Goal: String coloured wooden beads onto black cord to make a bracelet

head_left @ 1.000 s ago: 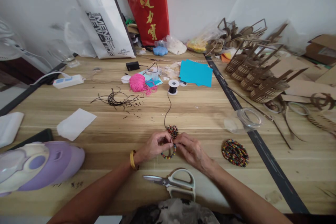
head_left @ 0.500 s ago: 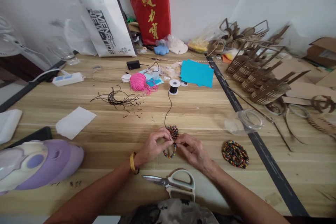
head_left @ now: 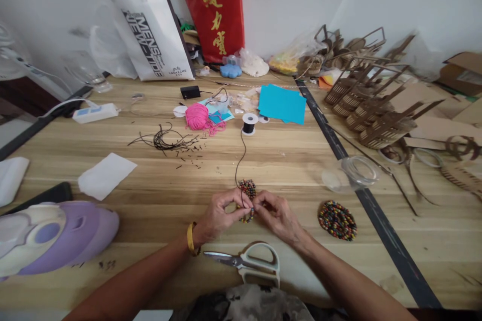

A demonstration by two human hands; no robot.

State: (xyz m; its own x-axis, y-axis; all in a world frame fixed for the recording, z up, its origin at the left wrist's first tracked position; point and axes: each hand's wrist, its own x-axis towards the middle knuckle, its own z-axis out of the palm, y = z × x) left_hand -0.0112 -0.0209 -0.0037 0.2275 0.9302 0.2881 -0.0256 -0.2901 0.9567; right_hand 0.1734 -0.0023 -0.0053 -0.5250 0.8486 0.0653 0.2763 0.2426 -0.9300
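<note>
Left hand: Your left hand (head_left: 222, 213) is closed in a pinch on the thin black cord (head_left: 241, 160), at the top of the small ring of multicoloured round beads (head_left: 246, 217).
Right hand: Your right hand (head_left: 278, 215) has its thumb and fingertips closed at the same spot, meeting your left fingertips; what lies between them is too small for you to tell.
Bead ring: It hangs just below your 2 pinches, partly hidden by your left fingers.
Cord: It runs from your fingers past the compact cluster of multicoloured beads (head_left: 247, 187) to the white spool wound with black cord (head_left: 249, 124), upright on the light wooden table (head_left: 293, 170).
Wrist: You wear 1 yellow bangle (head_left: 192, 239) on the left.
Scissors: The pair with cream handles and metal blades (head_left: 248, 262) lies between your forearms, blades pointing left.
Right side: You have the flat coil of multicoloured beads (head_left: 337, 220) near the dark strip (head_left: 376, 220), with brown woven baskets (head_left: 387, 123) farther back.
Left side: The loose pile of black cords (head_left: 161, 141) lies near the pink yarn ball (head_left: 197, 116); the white paper piece (head_left: 106, 176) is nearer you, beyond the purple-and-cream device (head_left: 71, 235).
Back: Bright blue sheets (head_left: 282, 104) lie just right of the spool.
</note>
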